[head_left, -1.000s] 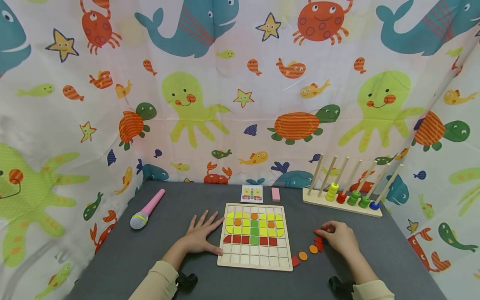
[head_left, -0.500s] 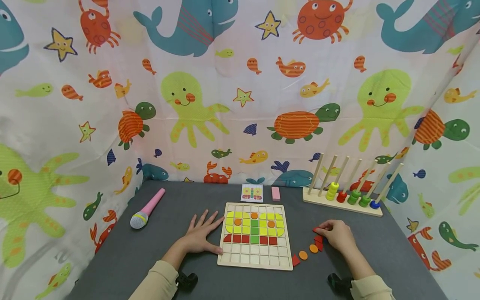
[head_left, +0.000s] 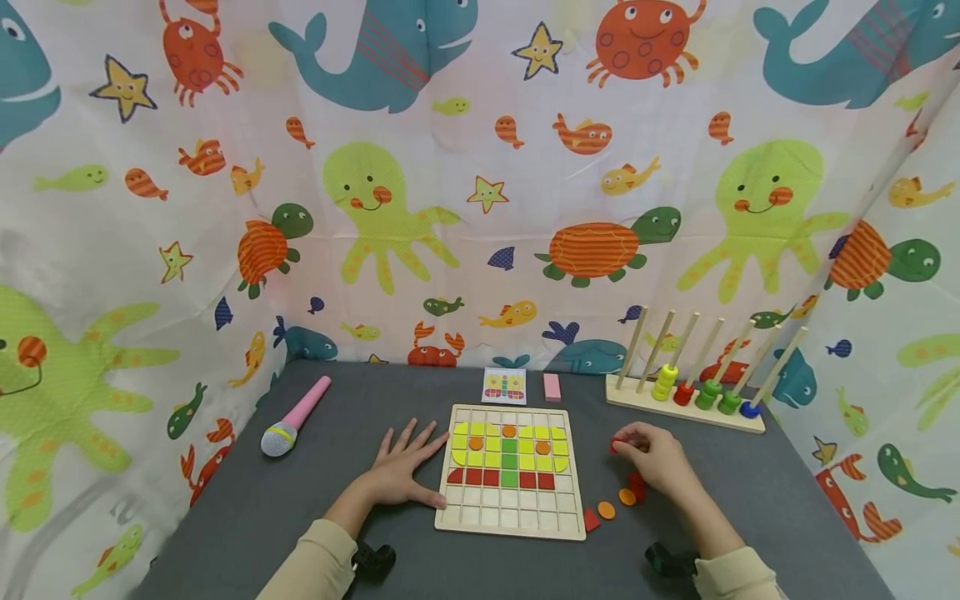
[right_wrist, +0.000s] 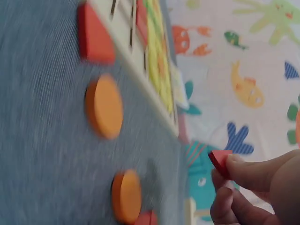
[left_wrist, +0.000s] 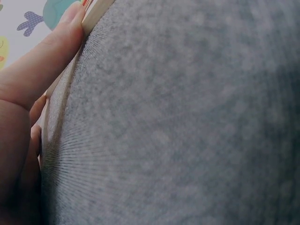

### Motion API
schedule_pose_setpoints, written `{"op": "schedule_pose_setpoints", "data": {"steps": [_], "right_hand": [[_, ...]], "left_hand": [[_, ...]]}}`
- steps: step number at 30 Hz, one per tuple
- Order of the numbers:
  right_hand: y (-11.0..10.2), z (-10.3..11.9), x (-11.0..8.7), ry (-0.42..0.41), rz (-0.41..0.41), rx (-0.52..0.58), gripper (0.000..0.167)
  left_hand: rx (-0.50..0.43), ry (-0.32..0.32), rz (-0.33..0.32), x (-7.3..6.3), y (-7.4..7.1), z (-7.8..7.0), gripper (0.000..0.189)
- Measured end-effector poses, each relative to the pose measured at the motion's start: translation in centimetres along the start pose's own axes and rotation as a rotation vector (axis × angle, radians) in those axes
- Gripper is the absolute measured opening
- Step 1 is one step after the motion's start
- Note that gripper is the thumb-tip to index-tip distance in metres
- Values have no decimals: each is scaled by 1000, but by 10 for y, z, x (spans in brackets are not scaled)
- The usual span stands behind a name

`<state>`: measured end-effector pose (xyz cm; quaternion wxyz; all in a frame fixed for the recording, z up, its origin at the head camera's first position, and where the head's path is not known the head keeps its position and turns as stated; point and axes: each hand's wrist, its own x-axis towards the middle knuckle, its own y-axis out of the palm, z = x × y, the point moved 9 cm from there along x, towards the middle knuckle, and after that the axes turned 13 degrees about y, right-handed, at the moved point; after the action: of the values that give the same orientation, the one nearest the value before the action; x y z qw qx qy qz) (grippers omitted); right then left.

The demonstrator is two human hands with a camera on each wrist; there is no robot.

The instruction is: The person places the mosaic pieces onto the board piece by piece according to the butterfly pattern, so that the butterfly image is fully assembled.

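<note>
My right hand [head_left: 658, 458] pinches a small red tile [right_wrist: 221, 162] between thumb and fingers, raised above the table to the right of the board. One side of that tile looks curved in the right wrist view. My left hand [head_left: 403, 475] lies with fingers spread on the table, its thumb and fingertips at the left edge of the wooden grid board [head_left: 491, 522]. Yellow, orange, green and red tiles fill part of the grid. A red square tile [head_left: 591, 521], two orange round tiles [right_wrist: 105, 107] and more red pieces [head_left: 637, 485] lie between the board and my right hand.
Behind the board lie a picture card [head_left: 504, 387] and a pink block [head_left: 551, 388]. A peg stand [head_left: 630, 395] with coloured rings is at the back right. A toy microphone [head_left: 296, 418] lies at the left. A sea-animal curtain [head_left: 480, 167] hangs behind the table.
My right hand has picked up the red tile from the far end of the loose pieces and moved it left, toward the board. The left hand has stayed in place.
</note>
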<state>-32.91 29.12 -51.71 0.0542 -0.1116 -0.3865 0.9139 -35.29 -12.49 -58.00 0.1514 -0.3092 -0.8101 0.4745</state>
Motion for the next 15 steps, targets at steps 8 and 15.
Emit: {"op": "schedule_pose_setpoints", "data": {"steps": [8,15], "right_hand": [[28,36,-21,-47,98,53,17],[57,42,-24,-17,100,40,7]], "left_hand": [[7,-4,-3,-1,0,0,117],[25,-7,-3,0,1,1,117]]}}
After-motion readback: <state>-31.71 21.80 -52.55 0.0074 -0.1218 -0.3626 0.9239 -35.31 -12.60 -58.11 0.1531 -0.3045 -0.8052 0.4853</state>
